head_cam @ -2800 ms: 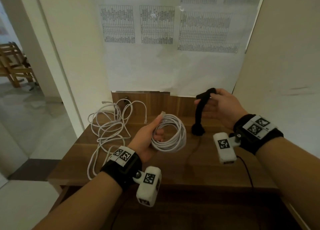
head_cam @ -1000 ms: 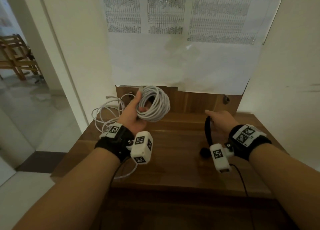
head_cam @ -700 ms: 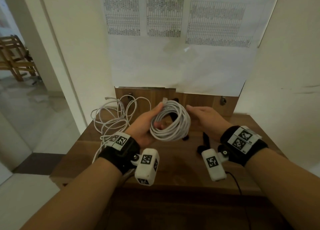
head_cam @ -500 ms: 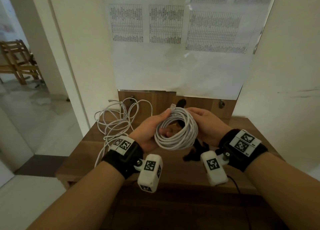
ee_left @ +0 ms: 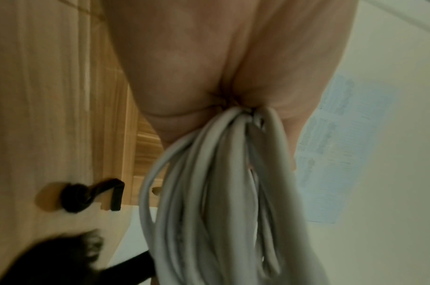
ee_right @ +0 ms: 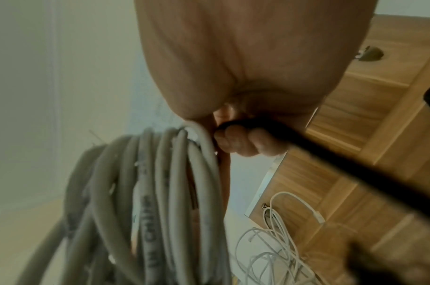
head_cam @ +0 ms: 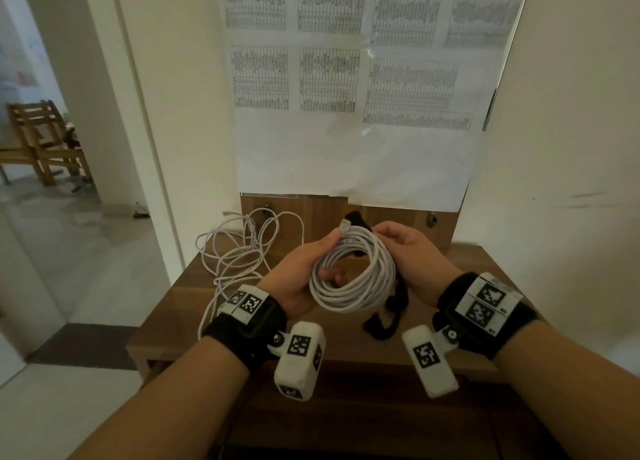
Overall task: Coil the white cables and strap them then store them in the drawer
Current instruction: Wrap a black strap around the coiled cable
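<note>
My left hand (head_cam: 304, 269) grips a coiled white cable (head_cam: 353, 276) held up over the wooden table (head_cam: 166, 324); the coil (ee_left: 209, 202) hangs from that palm in the left wrist view. Right beside it, my right hand (head_cam: 405, 251) pinches a black strap (head_cam: 384, 321) whose loose end dangles below the coil. The strap (ee_right: 306, 150) runs under the curled fingers (ee_right: 245, 140) next to the coil (ee_right: 160, 192). A second white cable (head_cam: 239, 255) lies loose and tangled on the table's left side, and it also shows as the loose cable (ee_right: 270, 241) in the right wrist view.
Another black strap (ee_left: 92, 194) lies on the table top. Walls stand close behind and on the right, with printed sheets (head_cam: 346, 78) taped up. A doorway on the left shows a wooden chair (head_cam: 38, 141). The table's front edge is near my forearms.
The left hand brought the coil down from the back of the table toward the middle. The right hand lifted the black strap off the table and came up against the coil.
</note>
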`<state>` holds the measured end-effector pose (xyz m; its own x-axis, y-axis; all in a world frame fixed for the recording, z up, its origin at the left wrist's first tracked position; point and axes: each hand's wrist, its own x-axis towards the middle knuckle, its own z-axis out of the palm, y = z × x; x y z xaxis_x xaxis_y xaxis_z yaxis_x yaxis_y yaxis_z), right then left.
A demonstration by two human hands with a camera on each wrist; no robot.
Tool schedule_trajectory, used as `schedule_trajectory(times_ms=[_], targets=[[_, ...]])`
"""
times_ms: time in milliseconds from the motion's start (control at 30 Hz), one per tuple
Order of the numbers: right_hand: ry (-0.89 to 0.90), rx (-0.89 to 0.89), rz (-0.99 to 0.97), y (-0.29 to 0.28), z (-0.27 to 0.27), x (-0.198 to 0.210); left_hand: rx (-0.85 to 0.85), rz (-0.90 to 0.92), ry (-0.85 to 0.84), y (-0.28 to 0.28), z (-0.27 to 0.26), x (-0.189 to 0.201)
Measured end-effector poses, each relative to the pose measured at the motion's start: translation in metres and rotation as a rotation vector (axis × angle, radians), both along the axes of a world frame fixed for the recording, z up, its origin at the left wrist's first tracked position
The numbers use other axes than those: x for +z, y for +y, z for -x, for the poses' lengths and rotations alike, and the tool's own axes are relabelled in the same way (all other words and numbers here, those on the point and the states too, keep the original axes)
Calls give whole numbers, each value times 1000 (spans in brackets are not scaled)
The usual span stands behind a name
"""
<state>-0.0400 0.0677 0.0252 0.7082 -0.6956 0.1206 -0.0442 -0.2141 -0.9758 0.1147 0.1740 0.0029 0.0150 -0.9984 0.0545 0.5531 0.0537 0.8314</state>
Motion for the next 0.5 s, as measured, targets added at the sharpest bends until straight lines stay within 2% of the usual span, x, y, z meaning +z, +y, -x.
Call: schedule_trajectory(times_ms=[267, 400, 467, 500], targets=[[20, -68, -22, -3, 10, 0, 53, -46, -73, 5, 0, 1], [-121, -93, -252, -14, 22, 10, 133, -43, -28, 8, -17, 2], [-54, -77, -252, -17, 26, 12, 140, -55, -56, 9, -24, 2], [42, -68, -149, -16, 27, 11, 128, -63, -90, 10, -25, 1]])
